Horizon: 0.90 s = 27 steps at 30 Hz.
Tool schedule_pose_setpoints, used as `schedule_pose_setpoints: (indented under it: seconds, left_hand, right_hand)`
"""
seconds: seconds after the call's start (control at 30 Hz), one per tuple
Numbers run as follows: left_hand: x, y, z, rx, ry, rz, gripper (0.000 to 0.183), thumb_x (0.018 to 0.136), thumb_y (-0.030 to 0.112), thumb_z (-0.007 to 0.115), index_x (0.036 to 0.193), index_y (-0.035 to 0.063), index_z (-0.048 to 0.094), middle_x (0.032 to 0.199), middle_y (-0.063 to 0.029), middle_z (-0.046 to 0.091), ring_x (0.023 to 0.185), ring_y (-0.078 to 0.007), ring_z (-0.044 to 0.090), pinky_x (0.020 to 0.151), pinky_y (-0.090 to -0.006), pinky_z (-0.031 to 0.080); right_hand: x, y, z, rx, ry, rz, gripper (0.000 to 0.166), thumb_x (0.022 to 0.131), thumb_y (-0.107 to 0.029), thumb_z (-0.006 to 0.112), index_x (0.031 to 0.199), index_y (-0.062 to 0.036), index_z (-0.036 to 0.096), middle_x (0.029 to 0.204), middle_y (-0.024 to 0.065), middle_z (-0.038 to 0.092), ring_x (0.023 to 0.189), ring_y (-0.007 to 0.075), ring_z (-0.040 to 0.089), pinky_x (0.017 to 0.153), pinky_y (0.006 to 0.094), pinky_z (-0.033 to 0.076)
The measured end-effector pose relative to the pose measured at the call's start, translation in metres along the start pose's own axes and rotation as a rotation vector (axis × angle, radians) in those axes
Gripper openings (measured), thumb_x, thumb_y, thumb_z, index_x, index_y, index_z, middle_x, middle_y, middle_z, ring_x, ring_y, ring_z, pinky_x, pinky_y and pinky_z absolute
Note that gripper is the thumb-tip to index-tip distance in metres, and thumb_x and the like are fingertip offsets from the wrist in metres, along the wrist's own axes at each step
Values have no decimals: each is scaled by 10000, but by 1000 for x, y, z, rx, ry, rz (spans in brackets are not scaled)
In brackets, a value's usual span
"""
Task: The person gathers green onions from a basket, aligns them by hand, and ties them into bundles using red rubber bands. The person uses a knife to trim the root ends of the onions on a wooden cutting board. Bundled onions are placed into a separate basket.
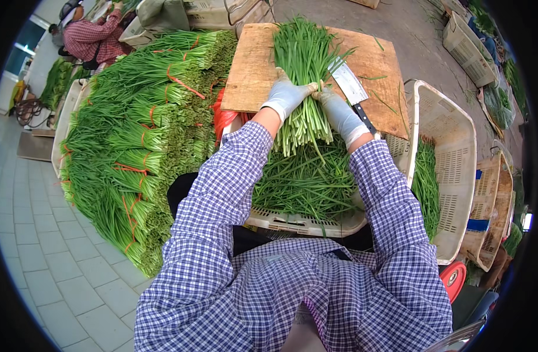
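Note:
Both my hands wear pale gloves and wrap around a loose bunch of garlic chives (pixel 302 57) over a wooden board (pixel 253 70). My left hand (pixel 287 94) grips it from the left and my right hand (pixel 338 108) from the right, thumbs close together at the front. The green tips point away from me; the pale cut ends hang past the board's near edge. Beside my right hand lies a cleaver (pixel 349 83), its blade flat on the board and its black handle towards me. Loose green leaves (pixel 304 185) fill the white plastic crate (pixel 295 223) below my forearms.
On the left rises a large stack of chive bundles (pixel 132 141) tied with orange bands. A white crate (pixel 455 176) with chives (pixel 425 189) stands at right. Red plastic (pixel 225 115) hangs by the board. A person in a checked shirt (pixel 93 37) works at the upper left.

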State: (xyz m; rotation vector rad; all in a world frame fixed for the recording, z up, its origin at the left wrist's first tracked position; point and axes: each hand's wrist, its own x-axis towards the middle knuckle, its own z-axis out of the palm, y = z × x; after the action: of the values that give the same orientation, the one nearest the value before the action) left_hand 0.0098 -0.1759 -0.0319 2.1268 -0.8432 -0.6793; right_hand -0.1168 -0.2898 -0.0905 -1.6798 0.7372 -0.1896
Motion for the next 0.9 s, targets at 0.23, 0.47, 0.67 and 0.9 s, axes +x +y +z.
schedule_pose_setpoints:
  seconds: [0.23,0.47,0.67,0.9]
  left_hand:
    - [16,-35,-29,-333,-157,66,1124,824,684,615,1518,-69,151,1478,-252,403,1412,-284,346,1139,-356,270]
    - [-41,-46,-57,-359,19,-67,1099,831,615,656,1524,-56,129,1521,-263,315,1412,-315,340,1142,-350,273]
    - [-44,-72,-52,-136,175,109,885,880,460,694,1479,-59,301,1507,-221,375,1412,-293,345,1151,-335,267]
    - [-51,-75,-28,21,370,495,567,864,297,732,1327,28,546,1351,-177,549,1289,-283,496,1095,-346,361]
  right_hand:
    - [3,-10,-18,-256,56,46,595,961,-265,549,1466,-14,359,1347,216,548,1225,325,529,1025,354,408]
    - [-23,-31,-52,-77,220,173,590,982,-300,494,1477,-14,351,1416,197,507,1298,305,488,1062,342,380]
    - [-24,-15,-61,-336,351,46,546,950,-317,555,1397,-15,474,1301,228,582,1177,337,573,1003,372,433]
    - [-96,-92,-9,-746,226,42,508,940,-519,532,1010,-27,637,964,228,686,943,405,653,827,461,501]
